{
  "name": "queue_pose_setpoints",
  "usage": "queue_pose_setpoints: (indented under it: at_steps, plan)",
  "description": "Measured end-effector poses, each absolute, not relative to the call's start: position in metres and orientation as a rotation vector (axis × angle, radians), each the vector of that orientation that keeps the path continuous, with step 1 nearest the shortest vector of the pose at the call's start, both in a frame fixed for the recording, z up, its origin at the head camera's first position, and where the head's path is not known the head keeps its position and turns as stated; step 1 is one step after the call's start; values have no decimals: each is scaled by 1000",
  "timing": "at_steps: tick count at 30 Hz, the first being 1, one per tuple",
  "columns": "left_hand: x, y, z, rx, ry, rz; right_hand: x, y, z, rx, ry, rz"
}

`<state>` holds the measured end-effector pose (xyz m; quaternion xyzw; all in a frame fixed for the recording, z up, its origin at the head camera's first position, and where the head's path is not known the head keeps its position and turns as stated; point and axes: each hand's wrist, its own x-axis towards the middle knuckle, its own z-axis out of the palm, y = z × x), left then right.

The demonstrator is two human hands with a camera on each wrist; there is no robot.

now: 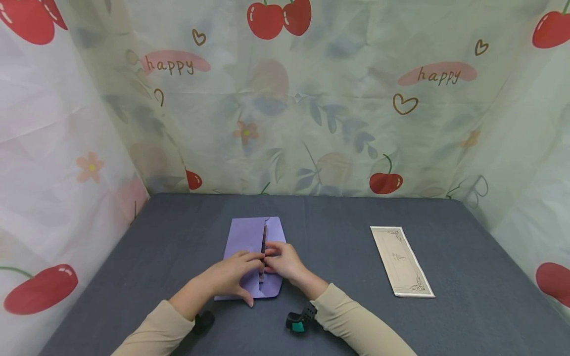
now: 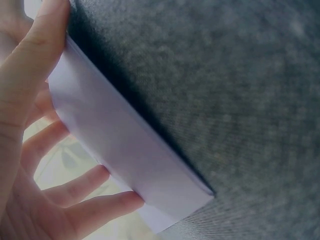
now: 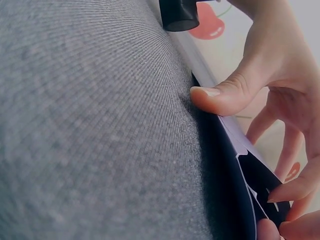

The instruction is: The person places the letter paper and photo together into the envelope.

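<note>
A purple envelope (image 1: 242,237) lies on the table with its flap (image 1: 276,228) spread to the right. Its mouth gapes as a dark slit (image 1: 264,236), seen in the right wrist view as a black gap (image 3: 257,172). Across the envelope's front half rests my left hand (image 1: 229,276), thumb at the near edge. In the left wrist view its fingers (image 2: 80,185) lie spread over the paper (image 2: 115,135). My right hand (image 1: 285,262) comes from the flap side and pinches the envelope at its mouth, close to the left fingertips. The fingertips partly hide the contact.
A beige card (image 1: 401,262) with ornamented corners lies to the right on the dark tablecloth (image 1: 329,237). Black wrist devices hang under both forearms, the right one (image 1: 302,319) with a green patch. A cherry-print curtain (image 1: 338,99) stands behind and at both sides.
</note>
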<state>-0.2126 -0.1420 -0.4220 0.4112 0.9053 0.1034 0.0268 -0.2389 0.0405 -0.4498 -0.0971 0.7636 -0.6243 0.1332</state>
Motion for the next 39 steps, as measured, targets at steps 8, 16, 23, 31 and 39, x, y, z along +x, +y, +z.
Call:
queue_pose_setpoints:
  at_steps: [8,16,23,31,39]
  plan:
    - [-212,-142,-420,1256,2792,316,-238,44,-447,-281,2211,-1787]
    - [-213,-141,-421,1294,2809,306,-238,52,-445,-253,2208,-1784]
    - [-213,-141,-421,1304,2815,311,-238,64,-443,-277,2240,-1784]
    - [-212,-141,-421,1295,2804,324,-236,91,-438,-214,2289,-1773]
    - [-211,-141,-421,1306,2804,334,-235,131,-436,-157,2405,-1691]
